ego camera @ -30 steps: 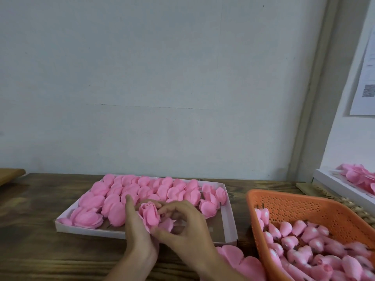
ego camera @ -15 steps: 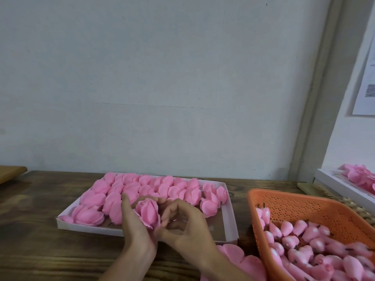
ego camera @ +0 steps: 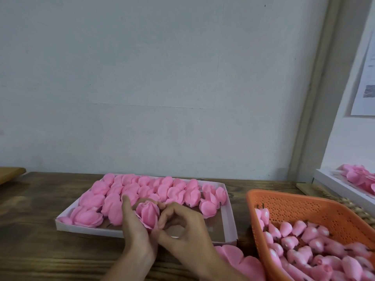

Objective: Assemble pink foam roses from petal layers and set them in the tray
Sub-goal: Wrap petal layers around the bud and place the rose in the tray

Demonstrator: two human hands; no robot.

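A pink foam rose (ego camera: pixel 147 214) is held upright over the front of the white tray (ego camera: pixel 230 224). My left hand (ego camera: pixel 136 230) cups it from the left, thumb raised beside it. My right hand (ego camera: pixel 182 230) pinches the rose's lower right petals with curled fingers. Several finished pink roses (ego camera: pixel 158 189) fill the back and left of the tray. Loose pink petal layers (ego camera: pixel 241 260) lie on the table in front of the tray's right corner.
An orange perforated basket (ego camera: pixel 300 207) at the right holds several pink rose buds (ego camera: pixel 304 240). A second white tray (ego camera: pixel 343 189) with pink petals sits at the far right. The wooden table (ego camera: pixel 30 230) meets a grey wall behind.
The rose has been turned more upright and raised slightly between my hands. My right fingers have shifted lower onto its base.
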